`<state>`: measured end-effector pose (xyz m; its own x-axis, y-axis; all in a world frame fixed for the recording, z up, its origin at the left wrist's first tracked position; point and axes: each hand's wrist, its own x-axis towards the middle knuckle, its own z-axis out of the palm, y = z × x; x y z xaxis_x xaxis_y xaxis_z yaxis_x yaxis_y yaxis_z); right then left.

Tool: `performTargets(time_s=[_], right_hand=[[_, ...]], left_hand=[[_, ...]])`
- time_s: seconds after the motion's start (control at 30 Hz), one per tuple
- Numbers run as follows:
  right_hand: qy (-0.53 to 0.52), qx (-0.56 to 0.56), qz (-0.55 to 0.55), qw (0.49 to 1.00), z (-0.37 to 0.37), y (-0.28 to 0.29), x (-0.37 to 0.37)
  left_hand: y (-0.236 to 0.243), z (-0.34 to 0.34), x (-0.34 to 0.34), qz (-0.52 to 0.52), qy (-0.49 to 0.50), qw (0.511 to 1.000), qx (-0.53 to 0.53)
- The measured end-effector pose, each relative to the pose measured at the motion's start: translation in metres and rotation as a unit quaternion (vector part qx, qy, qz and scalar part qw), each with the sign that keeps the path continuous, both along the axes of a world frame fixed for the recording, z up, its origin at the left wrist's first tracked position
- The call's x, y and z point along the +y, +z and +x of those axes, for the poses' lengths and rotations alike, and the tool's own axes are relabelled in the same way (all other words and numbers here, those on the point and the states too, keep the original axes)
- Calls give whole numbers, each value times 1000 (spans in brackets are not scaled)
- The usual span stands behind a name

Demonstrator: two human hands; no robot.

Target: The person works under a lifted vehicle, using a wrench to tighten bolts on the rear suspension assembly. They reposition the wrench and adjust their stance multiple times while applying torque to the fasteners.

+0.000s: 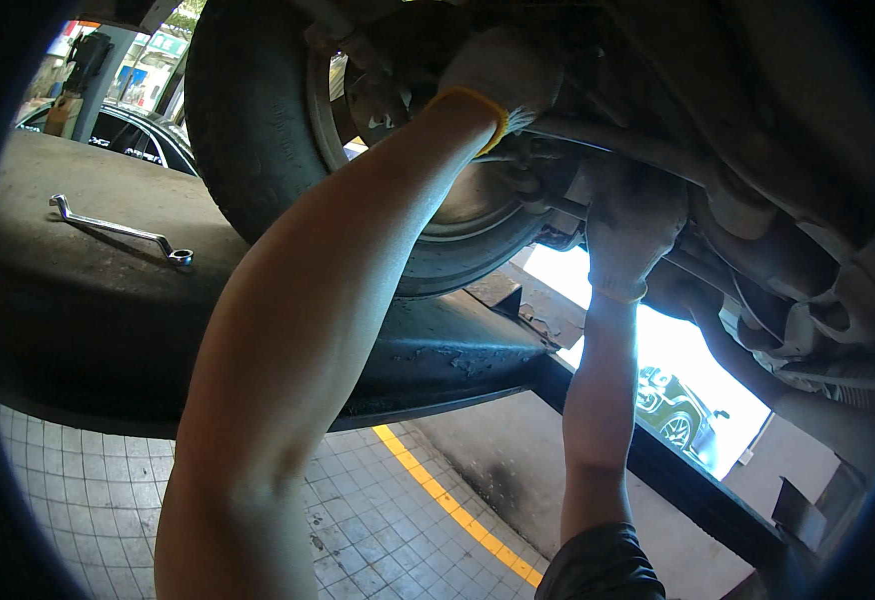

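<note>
Both my hands wear pale knitted work gloves and reach up into the underside of a raised car. My left hand (506, 82), with an orange cuff, is behind the wheel among dark suspension parts; its fingers are hidden from view. Lower and to the right, my right hand (636, 228) is closed around a metal rod (566, 206) that comes from the wheel side. The tyre (258, 120) and the inner wheel rim (473, 205) are beside my left forearm. A long bar (618, 138) runs between the two hands.
An offset ring spanner (123, 229) lies on the lift platform (28, 195) at left. The platform's dark side (438, 355) curves below the wheel. Underneath is a tiled floor (88, 490) with a yellow line (458, 505). Parked cars (673, 415) show beyond.
</note>
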<state>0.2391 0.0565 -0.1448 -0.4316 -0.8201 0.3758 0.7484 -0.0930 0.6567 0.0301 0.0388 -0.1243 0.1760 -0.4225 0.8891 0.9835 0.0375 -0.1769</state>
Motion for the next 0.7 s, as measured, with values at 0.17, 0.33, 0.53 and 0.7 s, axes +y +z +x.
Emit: performTargets(time_s=[0.17,0.33,0.53,0.7], right_hand=[[50,-4,-63,997,-9,-4,-2],[42,29,-78,996,-13,-5,-7],[42,29,-68,996,-17,1,-7],[95,57,-85,990,-23,5,3]], left_hand=[[1,0,-2,-23,-10,1000,-9],[3,1,-3,-45,-16,999,-19],[6,4,0,-29,-3,999,-27],[6,5,-3,-98,15,993,-56]])
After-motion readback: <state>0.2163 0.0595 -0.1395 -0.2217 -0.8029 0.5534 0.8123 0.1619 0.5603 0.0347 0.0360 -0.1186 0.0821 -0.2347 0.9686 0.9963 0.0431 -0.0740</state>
